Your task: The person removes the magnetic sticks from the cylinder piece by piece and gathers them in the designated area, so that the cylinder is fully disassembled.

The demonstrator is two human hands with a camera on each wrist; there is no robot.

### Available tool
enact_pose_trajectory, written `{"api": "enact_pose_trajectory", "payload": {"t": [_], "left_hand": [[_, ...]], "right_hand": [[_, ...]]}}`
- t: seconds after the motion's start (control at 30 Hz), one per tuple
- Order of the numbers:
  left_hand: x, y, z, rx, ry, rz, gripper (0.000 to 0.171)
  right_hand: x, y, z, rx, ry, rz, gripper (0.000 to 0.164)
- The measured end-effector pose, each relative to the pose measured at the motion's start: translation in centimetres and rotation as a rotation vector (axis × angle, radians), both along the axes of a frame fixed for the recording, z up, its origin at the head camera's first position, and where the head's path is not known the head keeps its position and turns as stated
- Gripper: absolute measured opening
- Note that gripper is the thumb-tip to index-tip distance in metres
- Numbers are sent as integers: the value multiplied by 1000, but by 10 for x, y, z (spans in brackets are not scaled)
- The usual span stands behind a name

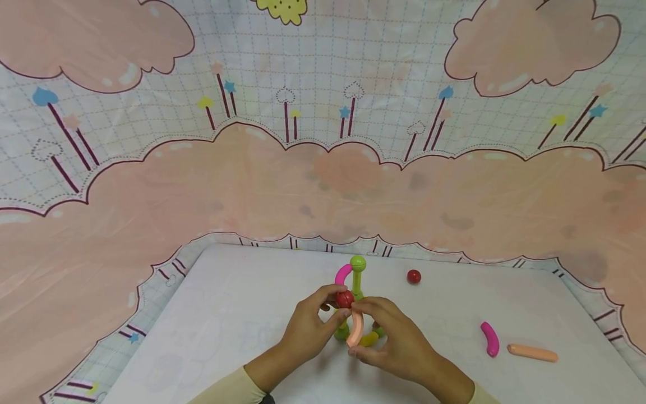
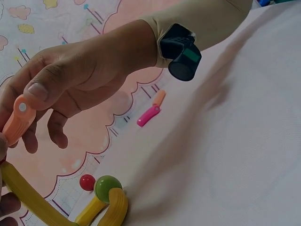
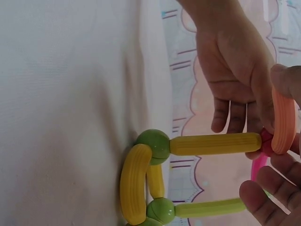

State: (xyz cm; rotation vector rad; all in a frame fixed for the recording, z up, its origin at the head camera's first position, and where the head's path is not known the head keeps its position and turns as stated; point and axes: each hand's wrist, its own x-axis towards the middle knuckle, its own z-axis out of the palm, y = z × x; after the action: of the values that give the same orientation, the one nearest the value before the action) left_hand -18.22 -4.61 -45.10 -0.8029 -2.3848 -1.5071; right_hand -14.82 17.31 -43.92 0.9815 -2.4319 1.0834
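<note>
A cloth printed with clouds (image 1: 303,191) fills the background, and before it stands a white table (image 1: 227,303). Over the table both hands work close together: the left hand (image 1: 307,325) pinches a red ball (image 1: 345,299) between thumb and forefinger, while the right hand (image 1: 401,342) grips a curved peach rod (image 1: 356,327) near its two ends. Between the hands is the toy frame (image 1: 356,282), made of green balls joined by yellow and green rods; the pinched ball tops one yellow upright, seen best from the right wrist.

The step in hand looks like fixing the curved rod to that ball. Its upper end lies against the ball, though whether it is seated I cannot tell. The next move seems to call for a steady left hand and a small turn of the rod to square its end, without jarring the upright.

To the right lie a straight peach rod (image 1: 532,353), then a shorter pink rod (image 1: 490,339); farther back rests a spare red ball (image 1: 414,276).
</note>
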Motion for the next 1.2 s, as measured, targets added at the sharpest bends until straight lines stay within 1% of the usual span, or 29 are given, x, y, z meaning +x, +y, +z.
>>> {"api": "enact_pose_trajectory", "payload": {"t": [0.17,0.3,0.43,0.6,0.7,0.93,1.07,1.2], "left_hand": [[0,1,0,-6,-5,9,39],[0,1,0,-2,0,9,39],[1,1,0,5,-5,6,39],[1,0,1,6,-11,1,39],[1,0,1,7,-11,-1,40],[1,1,0,-7,10,1,40],[2,1,0,-14,3,3,39],[3,0,2,-16,-8,2,39]], "right_hand": [[0,1,-1,7,8,-10,73],[0,5,-1,30,29,-37,74],[1,12,-2,43,40,-57,76],[0,24,-5,54,39,-56,77],[-1,33,-7,81,35,-74,74],[-1,51,-10,151,-22,-156,65],[0,61,-11,173,-20,-184,62],[0,70,-12,195,8,-197,62]]}}
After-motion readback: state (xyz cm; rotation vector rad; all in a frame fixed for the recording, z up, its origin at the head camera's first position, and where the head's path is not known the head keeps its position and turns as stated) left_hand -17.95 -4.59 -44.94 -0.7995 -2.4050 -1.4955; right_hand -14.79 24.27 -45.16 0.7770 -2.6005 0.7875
